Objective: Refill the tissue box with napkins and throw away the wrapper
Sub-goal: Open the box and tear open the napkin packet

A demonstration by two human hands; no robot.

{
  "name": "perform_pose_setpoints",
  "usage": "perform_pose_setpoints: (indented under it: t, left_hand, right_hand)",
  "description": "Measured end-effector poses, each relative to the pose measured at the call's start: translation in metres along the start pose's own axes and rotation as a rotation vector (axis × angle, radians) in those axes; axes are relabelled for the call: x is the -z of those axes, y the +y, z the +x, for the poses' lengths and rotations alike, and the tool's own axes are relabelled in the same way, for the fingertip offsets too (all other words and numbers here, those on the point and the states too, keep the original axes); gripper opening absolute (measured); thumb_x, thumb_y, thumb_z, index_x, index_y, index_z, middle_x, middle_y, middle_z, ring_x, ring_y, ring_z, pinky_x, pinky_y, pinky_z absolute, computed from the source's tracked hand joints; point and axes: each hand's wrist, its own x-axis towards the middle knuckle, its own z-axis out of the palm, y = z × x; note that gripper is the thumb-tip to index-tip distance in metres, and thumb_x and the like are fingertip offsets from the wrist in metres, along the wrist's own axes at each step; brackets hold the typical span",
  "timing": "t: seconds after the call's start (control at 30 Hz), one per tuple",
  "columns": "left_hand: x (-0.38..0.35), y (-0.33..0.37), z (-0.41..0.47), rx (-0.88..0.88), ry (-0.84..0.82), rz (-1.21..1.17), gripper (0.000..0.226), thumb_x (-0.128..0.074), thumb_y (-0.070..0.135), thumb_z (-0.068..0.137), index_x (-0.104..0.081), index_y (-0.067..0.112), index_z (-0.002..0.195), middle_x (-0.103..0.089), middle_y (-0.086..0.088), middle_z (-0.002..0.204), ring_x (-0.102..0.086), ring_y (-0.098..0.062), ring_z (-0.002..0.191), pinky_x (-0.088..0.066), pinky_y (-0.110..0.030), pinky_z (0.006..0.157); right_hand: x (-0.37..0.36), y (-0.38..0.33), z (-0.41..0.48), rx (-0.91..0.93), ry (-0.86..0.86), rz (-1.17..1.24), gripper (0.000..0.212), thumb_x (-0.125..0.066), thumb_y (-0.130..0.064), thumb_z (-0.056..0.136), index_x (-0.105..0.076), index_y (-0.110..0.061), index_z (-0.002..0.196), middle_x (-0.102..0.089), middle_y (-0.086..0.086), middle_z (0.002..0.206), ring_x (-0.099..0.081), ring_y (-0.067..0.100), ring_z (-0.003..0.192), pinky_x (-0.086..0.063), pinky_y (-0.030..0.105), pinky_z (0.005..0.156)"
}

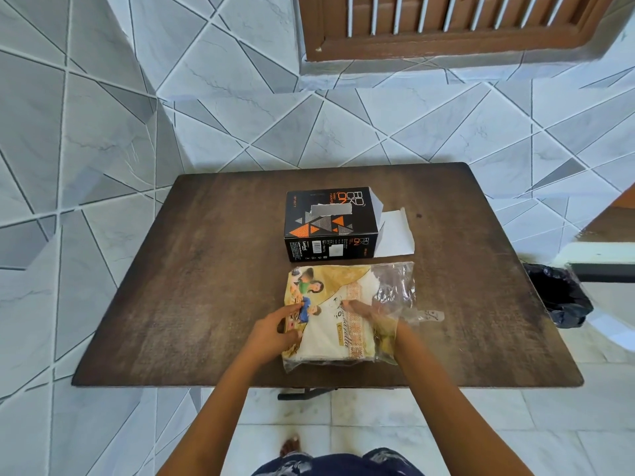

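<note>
A black tissue box (330, 225) with orange triangles stands near the middle of the dark wooden table (192, 276), its right end flap (395, 235) folded open onto the tabletop. Just in front of it lies a pack of napkins (330, 334) in a clear printed plastic wrapper (395, 286), whose right end is open and crumpled. My left hand (275, 331) presses on the pack's left side. My right hand (371, 314) is pushed inside the wrapper's open right end, fingers on the napkins, blurred behind the plastic.
A bin lined with a black bag (560, 297) sits on the floor off the table's right edge. Tiled walls stand behind and to the left. A wooden shuttered window (446, 25) is above. My foot (290, 446) shows under the table's front edge.
</note>
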Motion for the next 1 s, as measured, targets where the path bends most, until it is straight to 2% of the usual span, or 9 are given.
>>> perform_pose_setpoints:
  t: [0.07, 0.17, 0.27, 0.37, 0.47, 0.57, 0.67, 0.83, 1.0]
  left_hand:
    - [0.000, 0.000, 0.001, -0.001, 0.023, -0.051, 0.054, -0.058, 0.010, 0.087, -0.045, 0.029, 0.135, -0.051, -0.006, 0.135, -0.053, -0.014, 0.100, -0.050, -0.031, 0.085]
    - [-0.001, 0.001, 0.004, -0.010, 0.067, -0.046, 0.050, -0.056, 0.009, 0.088, -0.048, 0.027, 0.133, -0.052, -0.005, 0.132, -0.051, -0.014, 0.098, -0.047, -0.029, 0.086]
    - [-0.005, -0.001, 0.005, 0.055, 0.148, -0.211, 0.034, -0.048, 0.012, 0.093, -0.051, 0.022, 0.125, -0.053, -0.003, 0.130, -0.051, -0.016, 0.101, -0.049, -0.031, 0.080]
    - [-0.008, -0.005, 0.009, 0.239, 0.234, -0.452, 0.019, -0.048, 0.016, 0.095, -0.048, 0.015, 0.114, -0.056, -0.008, 0.122, -0.056, -0.021, 0.098, -0.049, -0.027, 0.062]
    - [-0.010, -0.008, 0.016, 0.309, 0.178, -0.426, 0.016, -0.050, 0.020, 0.094, -0.056, 0.010, 0.106, -0.063, -0.013, 0.109, -0.060, -0.022, 0.093, -0.050, -0.028, 0.062]
    - [-0.009, -0.010, 0.020, 0.319, 0.177, -0.399, 0.013, -0.053, 0.019, 0.093, -0.058, 0.015, 0.082, -0.066, -0.014, 0.096, -0.061, -0.023, 0.085, -0.050, -0.031, 0.066]
    - [-0.009, -0.014, 0.021, 0.312, 0.212, -0.384, 0.012, -0.057, 0.019, 0.091, -0.058, 0.013, 0.081, -0.067, -0.016, 0.092, -0.061, -0.025, 0.083, -0.050, -0.035, 0.068]
    - [-0.013, -0.015, 0.021, 0.298, 0.275, -0.434, 0.017, -0.057, 0.013, 0.090, -0.058, 0.014, 0.073, -0.064, -0.008, 0.080, -0.060, -0.023, 0.080, -0.050, -0.032, 0.064]
    - [0.012, -0.028, 0.020, 0.351, 0.468, -0.480, 0.023, -0.059, 0.006, 0.086, -0.059, 0.016, 0.065, -0.067, -0.017, 0.084, -0.060, -0.027, 0.080, -0.054, -0.044, 0.077]
  right_hand:
    - [-0.006, -0.001, 0.007, 0.019, 0.006, -0.067, 0.111, -0.080, -0.066, 0.042, -0.037, -0.009, 0.127, -0.052, 0.017, 0.131, -0.059, 0.030, 0.106, -0.054, 0.042, 0.087]
    - [-0.014, -0.005, 0.001, 0.052, 0.050, -0.036, 0.086, -0.072, -0.043, 0.073, -0.027, -0.010, 0.138, -0.041, 0.016, 0.141, -0.044, 0.034, 0.127, -0.040, 0.043, 0.103]
    - [-0.012, -0.003, 0.002, 0.044, 0.096, -0.014, 0.084, -0.070, -0.037, 0.077, -0.024, -0.008, 0.141, -0.040, 0.016, 0.143, -0.043, 0.034, 0.129, -0.036, 0.046, 0.107]
    - [-0.015, -0.005, -0.004, 0.027, 0.086, 0.055, 0.068, -0.060, -0.028, 0.087, -0.025, -0.004, 0.141, -0.040, 0.017, 0.144, -0.044, 0.032, 0.129, -0.040, 0.038, 0.105]
    - [-0.022, -0.002, -0.008, 0.003, 0.065, 0.079, 0.055, -0.039, -0.022, 0.098, -0.017, 0.000, 0.143, -0.032, 0.015, 0.148, -0.038, 0.028, 0.133, -0.038, 0.029, 0.103]
    - [-0.030, 0.003, -0.009, 0.029, 0.081, 0.122, 0.084, -0.059, -0.038, 0.086, -0.009, -0.007, 0.146, -0.036, 0.017, 0.146, -0.046, 0.030, 0.126, -0.035, 0.046, 0.108]
    - [-0.032, 0.006, -0.006, -0.015, 0.067, 0.213, 0.053, -0.036, -0.028, 0.100, -0.017, -0.007, 0.144, -0.054, 0.017, 0.129, -0.055, 0.029, 0.114, -0.035, 0.047, 0.108]
    - [-0.016, 0.006, -0.009, 0.000, 0.077, 0.081, 0.048, -0.062, -0.026, 0.085, -0.047, -0.003, 0.125, -0.066, 0.016, 0.111, -0.065, 0.030, 0.095, -0.057, 0.039, 0.075]
    - [0.011, -0.002, -0.012, 0.030, 0.090, 0.102, 0.036, -0.060, -0.013, 0.086, -0.051, -0.007, 0.119, -0.066, 0.013, 0.107, -0.063, 0.034, 0.100, -0.050, 0.050, 0.090]
